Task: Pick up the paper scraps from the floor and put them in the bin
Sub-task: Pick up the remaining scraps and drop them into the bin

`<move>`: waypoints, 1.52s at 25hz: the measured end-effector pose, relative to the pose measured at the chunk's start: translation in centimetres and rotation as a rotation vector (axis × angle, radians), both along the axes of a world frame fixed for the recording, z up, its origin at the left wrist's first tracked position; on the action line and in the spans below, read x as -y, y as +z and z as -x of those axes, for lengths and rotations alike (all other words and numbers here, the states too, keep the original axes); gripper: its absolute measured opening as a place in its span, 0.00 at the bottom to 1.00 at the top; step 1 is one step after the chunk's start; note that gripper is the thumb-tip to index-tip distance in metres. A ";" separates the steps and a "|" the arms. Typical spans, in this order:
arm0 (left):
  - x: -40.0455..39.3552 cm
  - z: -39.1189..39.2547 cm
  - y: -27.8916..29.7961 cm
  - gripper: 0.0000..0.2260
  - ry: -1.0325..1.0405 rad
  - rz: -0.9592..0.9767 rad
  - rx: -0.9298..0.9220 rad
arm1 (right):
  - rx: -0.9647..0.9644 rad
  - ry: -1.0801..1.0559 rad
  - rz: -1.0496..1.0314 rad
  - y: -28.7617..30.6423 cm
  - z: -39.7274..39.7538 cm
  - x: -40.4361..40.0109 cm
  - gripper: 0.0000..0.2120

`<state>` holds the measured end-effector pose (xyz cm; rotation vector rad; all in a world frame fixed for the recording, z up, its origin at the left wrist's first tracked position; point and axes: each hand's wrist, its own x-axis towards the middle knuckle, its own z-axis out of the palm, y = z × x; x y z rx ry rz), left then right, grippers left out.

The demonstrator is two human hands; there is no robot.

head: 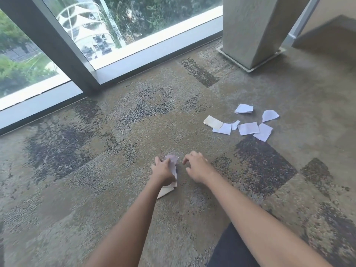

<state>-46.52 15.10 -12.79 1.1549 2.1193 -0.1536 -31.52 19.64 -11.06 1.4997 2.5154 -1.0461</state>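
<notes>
**Me:** Carpet fills the view, mottled brown and grey, seen from above as I crouch. Both of my bare arms reach forward over it. My left hand is closed around a bunch of paper scraps, pale and crumpled, with a folded corner poking out below my wrist.

**Listener:** And your right hand?

**Me:** My right hand is just beside the left one, palm down, fingers curled loosely and spread. It holds nothing, and hovers at or just over the carpet; I cannot tell whether the fingertips touch it.

**Listener:** Where are the scraps you have yet to collect?

**Me:** A loose cluster of scraps lies ahead and to the right, well apart from both hands. Most are white; one at the left end is cream-coloured. Several overlap in a rough row running left to right, with two more lying just beyond the row.

**Listener:** Which hand would reach them?

**Me:** I judge the right one. It is free and on the nearer side, so the reach goes forward and rightward, probably with a lean of the body.

**Listener:** Is the bin close?

**Me:** No bin shows anywhere. Tall windows line the far edge, and a pale pillar stands at the upper right.
</notes>
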 end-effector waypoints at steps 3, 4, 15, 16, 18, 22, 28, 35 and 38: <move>0.7 1.3 -0.6 0.24 0.143 -0.096 0.113 | 0.015 0.026 -0.071 -0.1 1.7 -0.8 0.14; 1.3 1.7 -0.4 0.15 0.209 -0.164 0.195 | 0.012 0.034 -0.073 -0.3 2.2 -1.0 0.16; 4.3 5.6 2.2 0.09 1.106 -0.536 0.889 | 0.102 0.191 -0.311 -3.5 4.9 0.9 0.16; 4.1 5.6 2.3 0.11 1.205 -0.598 0.918 | 0.078 0.172 -0.303 -3.5 5.1 1.1 0.13; 3.5 5.3 2.6 0.18 1.340 -0.681 0.955 | 0.017 0.149 -0.176 -2.9 5.1 1.2 0.08; 2.5 4.7 3.4 0.14 1.401 -0.752 0.965 | -0.111 0.428 0.062 -1.7 4.2 3.2 0.05; 1.8 2.8 3.0 0.14 1.372 -0.785 0.983 | 0.080 0.616 -0.116 -2.0 4.7 5.5 0.06; 1.1 1.8 2.3 0.13 1.277 -0.794 0.965 | 0.049 0.422 0.205 -1.2 4.1 4.4 0.05; -0.2 0.6 2.0 0.13 1.195 -0.762 0.991 | -0.033 0.299 0.288 -0.3 -0.4 0.7 0.03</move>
